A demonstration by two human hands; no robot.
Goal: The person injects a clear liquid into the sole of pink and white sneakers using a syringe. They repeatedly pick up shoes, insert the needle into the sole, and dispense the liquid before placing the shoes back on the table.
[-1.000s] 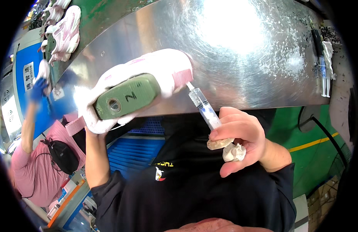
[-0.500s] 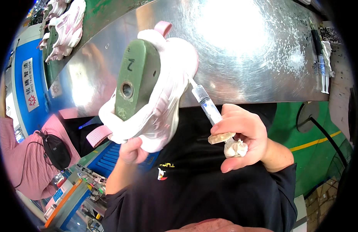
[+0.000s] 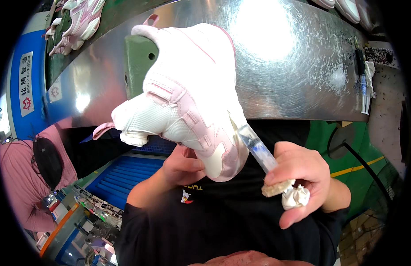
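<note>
My left hand grips a white and pink sneaker near its toe and holds it tilted over the near edge of the metal table. A green shoe last fills its opening. My right hand is closed around a clear syringe, whose narrow tip meets the sneaker along the line between upper and sole, near the toe. A crumpled white wad and a flat beige piece are also held in the right fingers.
On the shiny metal table lie white crumbs. Another syringe rests beside a white cloth at its right end. More sneakers stand at far left, others at far right. A person in pink is at left.
The sneaker has been turned so that its laced upper and side show instead of the last's top. My right hand and the syringe have shifted right and nearer to me.
</note>
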